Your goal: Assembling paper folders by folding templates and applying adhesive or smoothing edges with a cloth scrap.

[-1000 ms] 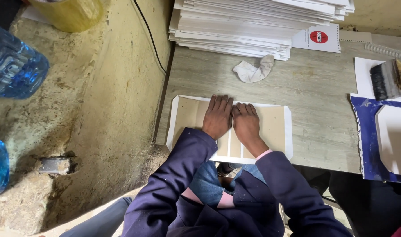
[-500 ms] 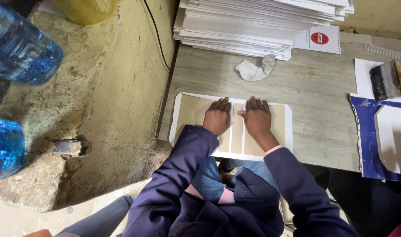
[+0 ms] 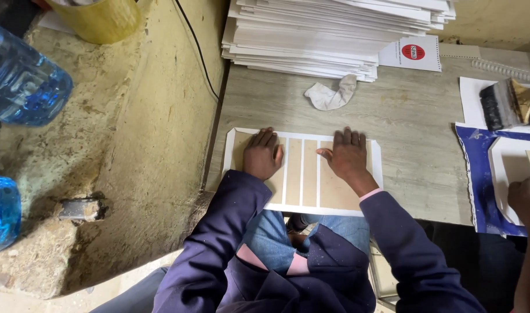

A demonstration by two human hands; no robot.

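A white sheet [image 3: 302,211] lies on the grey wooden table [image 3: 404,116] in front of me, with several tan cardboard strips [image 3: 309,174] set side by side on it. My left hand [image 3: 261,153] presses flat on the strips at the sheet's left end. My right hand [image 3: 347,155] presses flat near the right end, fingers spread. Both palms face down and hold nothing. My dark blue sleeves cover the sheet's near corners.
A tall stack of white boards [image 3: 329,35] fills the table's back. A crumpled white rag [image 3: 333,95] lies before it. At right, another person's hand [image 3: 526,197] rests on a blue sheet [image 3: 479,179]; a wide brush [image 3: 508,103] lies beyond. Blue water bottles [image 3: 21,81] and a yellow container [image 3: 97,20] stand left.
My two hands began together at the sheet's middle and have slid apart, the left hand toward the left end, the right hand toward the right end.
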